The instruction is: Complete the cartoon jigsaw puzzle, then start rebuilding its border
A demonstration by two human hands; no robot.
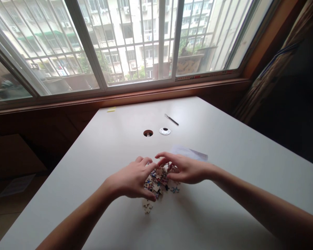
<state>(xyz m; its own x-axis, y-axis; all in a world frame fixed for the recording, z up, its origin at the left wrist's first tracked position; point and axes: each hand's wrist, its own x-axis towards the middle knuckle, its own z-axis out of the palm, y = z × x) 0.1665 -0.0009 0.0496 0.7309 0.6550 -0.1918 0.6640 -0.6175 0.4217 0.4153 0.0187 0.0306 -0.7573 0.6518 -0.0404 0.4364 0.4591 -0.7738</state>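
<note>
A heap of small jigsaw puzzle pieces (156, 183) lies on the white table, some printed side up in mixed colours, others showing plain beige backs. My left hand (135, 177) curves around the heap's left side, its fingers spread and the thumb apart. From the right, my right hand (183, 169) reaches over the heap with its fingers apart and bent. I see no piece gripped in either hand. A few loose pieces (147, 207) lie just in front of the heap, and a blue piece (175, 190) rests at its right. Both hands partly hide the heap.
Behind my right hand lies a translucent plastic bag or sheet (191, 152). Farther back are a pen (171, 119), a round cable hole (148, 133) and its metallic cover (165, 131). A yellow slip (111, 109) sits by the white table's (114, 139) far left corner, below a barred window.
</note>
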